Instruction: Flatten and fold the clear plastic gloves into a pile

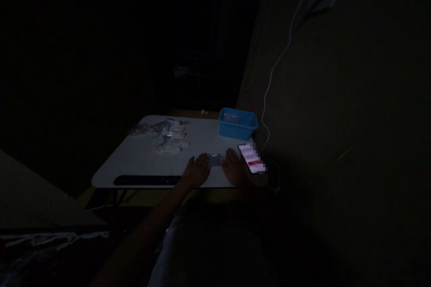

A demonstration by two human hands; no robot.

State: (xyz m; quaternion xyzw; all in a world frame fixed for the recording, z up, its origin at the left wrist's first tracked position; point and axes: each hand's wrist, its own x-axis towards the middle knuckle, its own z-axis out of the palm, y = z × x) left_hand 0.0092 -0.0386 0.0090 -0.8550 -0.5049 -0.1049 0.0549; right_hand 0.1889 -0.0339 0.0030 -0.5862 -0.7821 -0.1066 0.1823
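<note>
A small clear plastic packet lies flat on the white table near its front edge. My left hand rests palm down at the packet's left side, its fingers stretched out. On the other side my right hand lies likewise, fingers extended along the packet's right edge. Both hands seem to touch the packet's sides. What the packet contains is too dark to make out. Just right of my right hand is a lit phone.
A blue basket holding a clear packet stands at the back right. Crumpled clear plastic and pale cloth-like pieces lie on the left. A black slot runs along the front edge. A white cable hangs down the right wall.
</note>
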